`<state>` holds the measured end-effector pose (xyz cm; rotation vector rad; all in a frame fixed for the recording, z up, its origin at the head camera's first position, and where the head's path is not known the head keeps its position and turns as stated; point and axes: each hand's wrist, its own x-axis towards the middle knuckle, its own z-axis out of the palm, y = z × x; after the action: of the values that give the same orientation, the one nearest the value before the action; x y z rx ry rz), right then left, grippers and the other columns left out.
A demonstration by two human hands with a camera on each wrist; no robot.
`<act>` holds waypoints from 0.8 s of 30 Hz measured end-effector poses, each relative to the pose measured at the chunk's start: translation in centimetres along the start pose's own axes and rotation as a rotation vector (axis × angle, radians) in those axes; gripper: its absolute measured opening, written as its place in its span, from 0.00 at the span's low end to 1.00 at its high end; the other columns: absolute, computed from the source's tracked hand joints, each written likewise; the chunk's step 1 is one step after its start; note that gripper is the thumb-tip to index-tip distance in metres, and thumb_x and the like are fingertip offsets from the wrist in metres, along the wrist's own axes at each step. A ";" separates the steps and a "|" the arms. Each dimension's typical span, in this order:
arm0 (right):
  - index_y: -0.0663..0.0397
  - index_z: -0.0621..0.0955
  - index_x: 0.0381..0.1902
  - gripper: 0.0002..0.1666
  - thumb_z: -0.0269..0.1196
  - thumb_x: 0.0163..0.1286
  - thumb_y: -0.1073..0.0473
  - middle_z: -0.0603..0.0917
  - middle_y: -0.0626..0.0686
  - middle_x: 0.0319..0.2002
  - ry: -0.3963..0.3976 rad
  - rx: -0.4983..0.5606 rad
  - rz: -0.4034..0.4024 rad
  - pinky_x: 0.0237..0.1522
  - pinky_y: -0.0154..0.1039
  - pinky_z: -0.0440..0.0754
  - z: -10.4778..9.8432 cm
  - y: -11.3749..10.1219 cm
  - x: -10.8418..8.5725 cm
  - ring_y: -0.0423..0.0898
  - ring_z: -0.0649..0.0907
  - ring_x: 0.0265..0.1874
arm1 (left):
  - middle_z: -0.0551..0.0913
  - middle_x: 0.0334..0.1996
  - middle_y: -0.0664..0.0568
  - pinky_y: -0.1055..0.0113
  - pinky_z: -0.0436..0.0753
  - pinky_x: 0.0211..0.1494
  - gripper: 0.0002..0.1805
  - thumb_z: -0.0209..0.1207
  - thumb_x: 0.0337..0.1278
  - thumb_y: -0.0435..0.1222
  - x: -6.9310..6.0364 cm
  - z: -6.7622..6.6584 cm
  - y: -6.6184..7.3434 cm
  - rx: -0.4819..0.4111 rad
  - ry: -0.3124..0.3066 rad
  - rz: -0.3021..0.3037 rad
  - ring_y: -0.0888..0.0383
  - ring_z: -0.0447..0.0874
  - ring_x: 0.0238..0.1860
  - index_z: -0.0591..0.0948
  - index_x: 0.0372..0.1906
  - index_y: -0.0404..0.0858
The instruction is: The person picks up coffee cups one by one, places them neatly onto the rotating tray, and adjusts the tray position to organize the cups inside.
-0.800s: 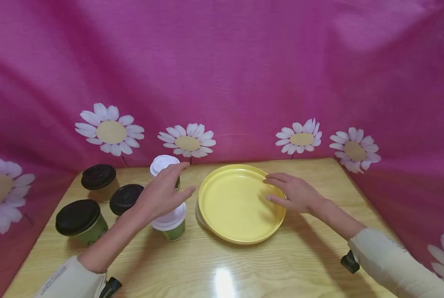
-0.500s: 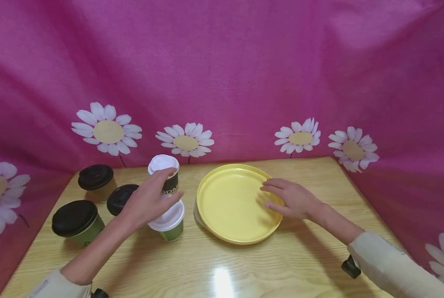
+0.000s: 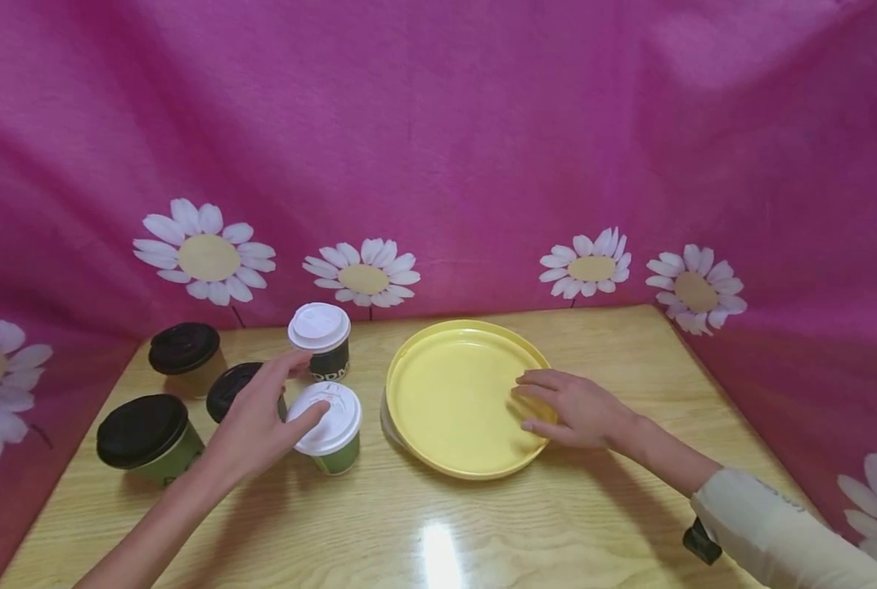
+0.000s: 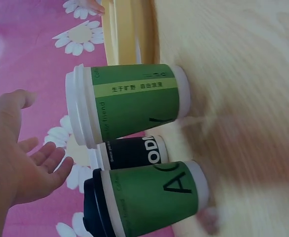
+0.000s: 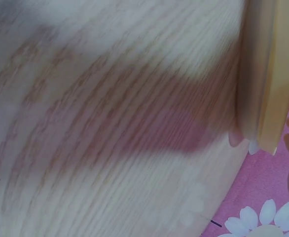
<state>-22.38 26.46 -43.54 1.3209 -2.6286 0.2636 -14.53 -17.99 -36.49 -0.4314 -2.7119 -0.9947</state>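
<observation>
My left hand (image 3: 258,421) hovers with fingers spread above the paper coffee cups, holding nothing. Nearest its thumb is a green cup with a white lid (image 3: 328,421); the left wrist view has that green cup (image 4: 134,101) apart from the hand (image 4: 26,153). Behind it stands a dark-sleeved cup with a white lid (image 3: 319,329). A black-lidded cup (image 3: 231,391) is partly hidden by my left hand. My right hand (image 3: 578,409), fingers loosely bent, hangs over the right rim of a round yellow tray (image 3: 460,401); contact cannot be told.
Further left are a brown cup with a black lid (image 3: 184,353) and a green cup with a black lid (image 3: 147,438). All stand on a wooden table (image 3: 380,532). A pink cloth with daisies (image 3: 446,164) encloses the back and sides.
My left hand has drawn left and back toward me, uncovering the two white-lidded cups. The right hand stays by the tray, barely lower. The cups and tray stand as before.
</observation>
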 end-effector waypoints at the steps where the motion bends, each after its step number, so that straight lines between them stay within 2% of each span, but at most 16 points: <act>1: 0.55 0.81 0.60 0.31 0.61 0.69 0.40 0.80 0.56 0.59 0.003 0.000 -0.005 0.60 0.50 0.77 0.0 0.0 0.0 0.52 0.78 0.60 | 0.76 0.58 0.38 0.45 0.78 0.57 0.36 0.70 0.56 0.40 -0.2 0.0 -0.1 -0.002 0.006 -0.004 0.42 0.74 0.59 0.69 0.66 0.33; 9: 0.55 0.81 0.59 0.31 0.61 0.70 0.38 0.80 0.55 0.59 -0.002 0.004 -0.013 0.60 0.51 0.77 0.1 -0.3 -0.5 0.52 0.78 0.60 | 0.74 0.59 0.39 0.46 0.78 0.59 0.36 0.70 0.56 0.38 -2.0 -0.5 -0.9 -0.027 0.028 -0.043 0.43 0.73 0.59 0.68 0.67 0.33; 11: 0.55 0.81 0.59 0.31 0.61 0.70 0.39 0.80 0.55 0.59 -0.003 0.005 -0.011 0.60 0.51 0.77 0.1 -0.4 -0.6 0.52 0.78 0.60 | 0.75 0.58 0.39 0.47 0.78 0.58 0.34 0.70 0.56 0.37 -2.4 -0.5 -1.2 -0.030 0.052 -0.040 0.43 0.74 0.58 0.69 0.66 0.32; 13: 0.55 0.81 0.59 0.31 0.61 0.70 0.38 0.80 0.56 0.59 -0.003 0.000 -0.012 0.61 0.51 0.77 0.1 -0.4 -0.7 0.52 0.78 0.60 | 0.77 0.56 0.40 0.52 0.79 0.56 0.33 0.70 0.55 0.35 -2.9 -0.4 -1.5 -0.036 0.097 -0.027 0.44 0.76 0.56 0.71 0.64 0.31; 17: 0.55 0.80 0.60 0.32 0.60 0.70 0.37 0.79 0.56 0.60 0.003 -0.019 -0.027 0.61 0.51 0.76 0.2 -0.4 -0.9 0.53 0.77 0.61 | 0.81 0.53 0.42 0.72 0.75 0.54 0.30 0.71 0.53 0.31 -3.8 -0.2 -2.2 -0.045 0.193 -0.006 0.47 0.80 0.52 0.74 0.61 0.32; 20: 0.56 0.80 0.60 0.33 0.59 0.71 0.37 0.79 0.56 0.60 0.006 -0.026 -0.044 0.62 0.51 0.76 0.4 -0.4 -1.1 0.53 0.77 0.61 | 0.82 0.51 0.43 0.84 0.69 0.53 0.30 0.71 0.52 0.30 -4.5 0.1 -2.5 -0.056 0.221 -0.011 0.49 0.80 0.50 0.74 0.61 0.32; 24: 0.56 0.80 0.61 0.33 0.59 0.71 0.37 0.79 0.57 0.61 -0.008 -0.021 -0.045 0.62 0.51 0.75 0.6 -0.5 -1.4 0.54 0.77 0.61 | 0.84 0.49 0.45 0.86 0.69 0.52 0.29 0.72 0.52 0.30 -5.2 0.6 -2.9 -0.053 0.229 -0.031 0.51 0.81 0.47 0.75 0.60 0.33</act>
<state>-21.24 27.07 -44.46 1.3747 -2.5977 0.2236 -10.71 -20.72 -40.18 -0.2667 -2.4998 -1.0555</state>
